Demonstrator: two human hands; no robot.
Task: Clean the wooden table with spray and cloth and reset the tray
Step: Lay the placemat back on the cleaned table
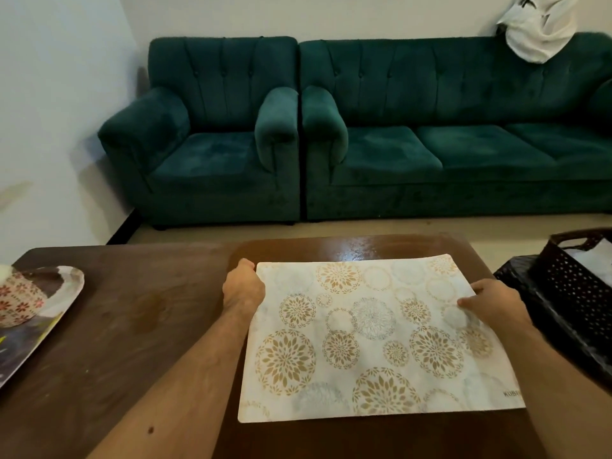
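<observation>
A flat white placemat (374, 339) with gold and grey flower circles lies on the dark brown wooden table (132, 326), near the table's right side. Its near edge sits close to the near edge of the table. Small dark letters show at its near right corner, too cut off to read. The far right corner of the mat curls up a little.

The left hand (243, 288) grips the mat's far left corner, with the fingers curled round the edge. The right hand (493, 304) holds the right edge of the mat, with the thumb lying on top; the other fingers are hidden under it.

At the left edge of the table sits a shiny tray (49, 326) with a dark picture on it. A round cloth thing with red flowers (20, 303) rests on the tray.

Past the table's right edge is a dark basket with little holes (576, 279), with something white inside.

The far right part of the table looks wet and shiny.

Behind the table stand a dark green velvet armchair (212, 134) and a dark green velvet sofa (463, 127), side by side. A white cloth (539, 28) hangs over the sofa's back
</observation>
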